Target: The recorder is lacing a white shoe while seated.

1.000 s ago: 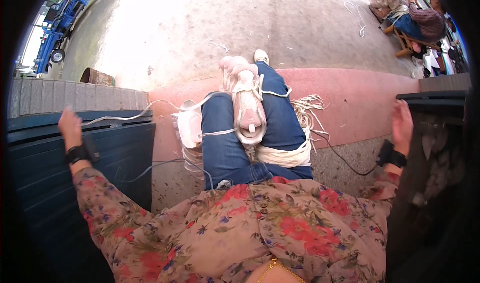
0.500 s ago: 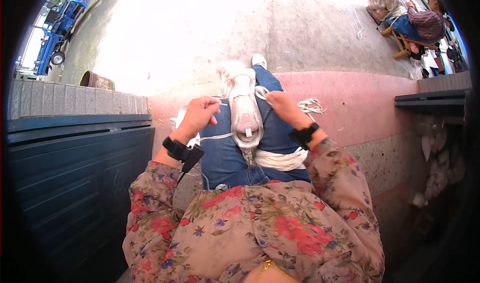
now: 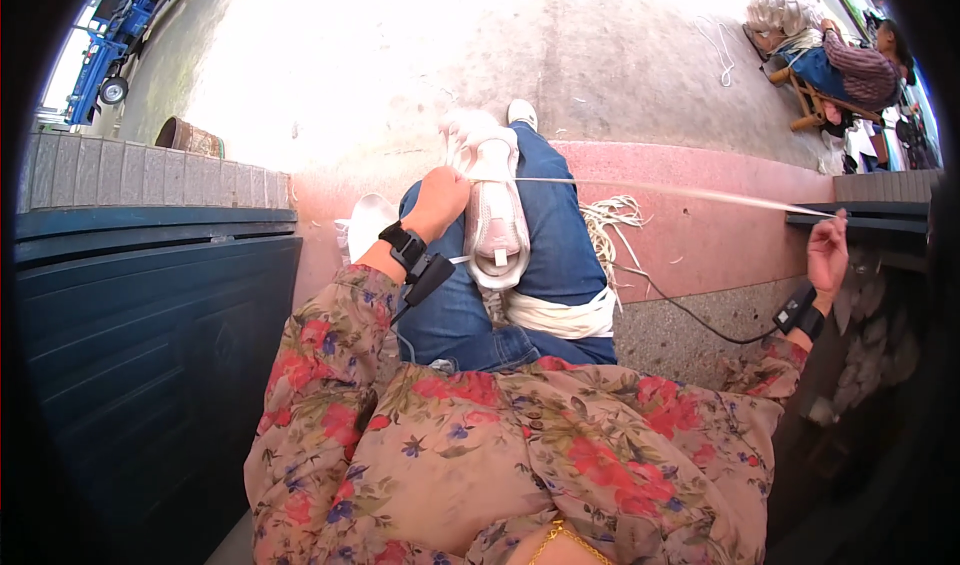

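- Left hand [image 3: 440, 200] sits on the raised knee, its grip closed on the near end of a pale cord [image 3: 680, 191], pinning it against the white shoe [image 3: 493, 210] resting sole-up across the lap.
- That cord runs taut from the left grip, over the shoe, straight out to the right hand [image 3: 827, 255], which is flung wide to the person's right.
- Right grip is pinched shut on the far end of the cord, fingers curled, with the hand up against the edge of a dark shutter ledge [image 3: 880, 215].
- Both wrists carry black bands; from the one on the right wrist a thin black cable [image 3: 690, 315] trails back toward the lap.
- Just under the taut cord, between the two grips, a loose bundle of pale cord [image 3: 610, 215] lies on the red step [image 3: 720, 235].
- Below the left grip: blue jeans [image 3: 560, 245], legs crossed, with a roll of cream cloth [image 3: 560, 317] lying across the thigh.
- Beside the left wrist, a second white shoe [image 3: 365, 227] pokes out on the step.
- Nearer the camera, the flowered blouse [image 3: 520, 445] fills the lower view.
- Far beyond the right grip, another person [image 3: 850, 65] sits on a low wooden seat with a heap of pale cord beside them.
- Far off on the left grip's side, a blue vehicle [image 3: 120, 25] stands on the bright concrete.
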Demonstrator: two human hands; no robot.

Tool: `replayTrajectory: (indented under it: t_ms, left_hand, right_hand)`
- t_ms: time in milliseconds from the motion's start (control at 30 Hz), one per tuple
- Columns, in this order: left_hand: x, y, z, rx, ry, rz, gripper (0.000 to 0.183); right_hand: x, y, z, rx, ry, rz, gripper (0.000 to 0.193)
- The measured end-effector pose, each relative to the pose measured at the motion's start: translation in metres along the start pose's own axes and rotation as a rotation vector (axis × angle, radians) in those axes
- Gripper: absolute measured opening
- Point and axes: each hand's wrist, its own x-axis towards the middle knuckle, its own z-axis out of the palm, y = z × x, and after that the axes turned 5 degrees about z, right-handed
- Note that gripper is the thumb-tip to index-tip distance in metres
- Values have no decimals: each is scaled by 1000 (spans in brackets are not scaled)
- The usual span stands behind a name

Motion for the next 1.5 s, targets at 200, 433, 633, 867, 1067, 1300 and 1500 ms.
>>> replayTrajectory:
  t_ms: [200, 433, 633, 867, 1067, 1300, 1500]
  left_hand:
    - [2, 13, -9, 207, -1, 71, 21]
    - [-11, 43, -20, 597, -82, 201, 17]
    - [-13, 61, -30, 748, -155, 336, 14]
    - [-9, 58, -27, 776, -181, 377, 12]
    - [-7, 55, -15, 884, -235, 573, 9]
    - [-12, 29, -10, 654, 54, 412, 16]
    - [-42, 48, -6, 731, 233, 458, 20]
  right_hand:
    - [7, 10, 21, -388, -67, -191, 25]
    - [14, 182, 45, -1444, 132, 115, 19]
    - [-4, 321, 65, -1663, -631, 39, 10]
    - [9, 389, 79, -1797, -614, 92, 13]
    - [27, 412, 82, -2084, -616, -173, 8]
    - [28, 417, 99, -2331, -718, -300, 5]
    - [26, 423, 102, -2454, -992, -501, 4]
